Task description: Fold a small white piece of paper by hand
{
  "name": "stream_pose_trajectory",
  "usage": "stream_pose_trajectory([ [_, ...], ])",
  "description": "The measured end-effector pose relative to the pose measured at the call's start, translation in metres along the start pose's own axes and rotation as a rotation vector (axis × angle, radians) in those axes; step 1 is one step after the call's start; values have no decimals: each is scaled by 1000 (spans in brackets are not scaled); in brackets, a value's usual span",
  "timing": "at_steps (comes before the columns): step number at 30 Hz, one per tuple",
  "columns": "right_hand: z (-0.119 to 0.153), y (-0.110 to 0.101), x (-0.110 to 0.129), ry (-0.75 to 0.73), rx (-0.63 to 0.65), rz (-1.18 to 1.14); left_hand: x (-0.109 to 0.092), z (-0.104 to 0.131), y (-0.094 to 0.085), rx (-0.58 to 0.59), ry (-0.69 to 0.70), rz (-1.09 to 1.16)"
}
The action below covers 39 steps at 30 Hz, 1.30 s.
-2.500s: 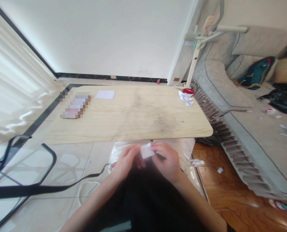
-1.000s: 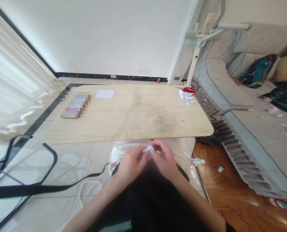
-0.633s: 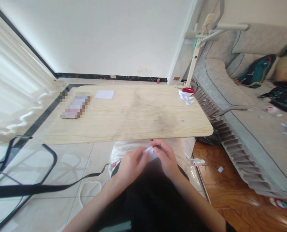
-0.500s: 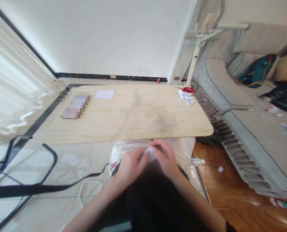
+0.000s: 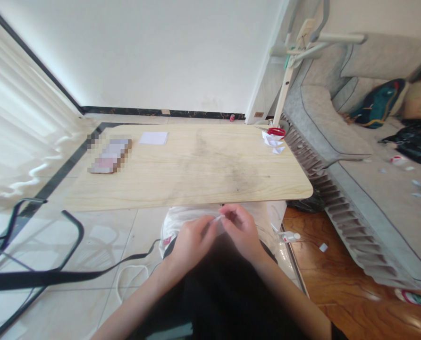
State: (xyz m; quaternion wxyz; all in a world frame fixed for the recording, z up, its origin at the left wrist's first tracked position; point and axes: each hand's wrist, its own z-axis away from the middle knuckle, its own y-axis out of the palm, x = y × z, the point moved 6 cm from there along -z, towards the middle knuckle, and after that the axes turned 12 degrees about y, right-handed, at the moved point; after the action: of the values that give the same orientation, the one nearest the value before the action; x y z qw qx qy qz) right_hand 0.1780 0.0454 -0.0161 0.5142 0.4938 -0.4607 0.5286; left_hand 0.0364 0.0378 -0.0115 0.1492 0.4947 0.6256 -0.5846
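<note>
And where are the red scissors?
In the head view, the red scissors lie at the far right corner of the table, right by the folded white papers.

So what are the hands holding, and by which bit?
A small white paper: the left hand holds its left side, the right hand its right; exact spots are hidden.

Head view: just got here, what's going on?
A person pinches a small piece of white paper between the left hand and the right hand, in front of the wooden table. The fingers hide much of it, so its exact shape can't be told. At the table's far right corner are folded white pieces and red-handled scissors. Flat white paper lies toward the far left, near a pixelated object.
</note>
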Motion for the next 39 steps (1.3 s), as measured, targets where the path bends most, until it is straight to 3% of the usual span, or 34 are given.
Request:
stream_pose_trajectory([
  [15,-1,2,-1,3,-48,61,-4,-1,3,28,33,-16],
  [19,0,1,0,7,-65,100,-2,0,1,-66,53,-5],
  [26,4,3,6,-31,-106,220,-12,-3,-6,-217,261,-138],
  [39,2,4,3,36,-77,160,-19,-4,-7,-211,263,-50],
])
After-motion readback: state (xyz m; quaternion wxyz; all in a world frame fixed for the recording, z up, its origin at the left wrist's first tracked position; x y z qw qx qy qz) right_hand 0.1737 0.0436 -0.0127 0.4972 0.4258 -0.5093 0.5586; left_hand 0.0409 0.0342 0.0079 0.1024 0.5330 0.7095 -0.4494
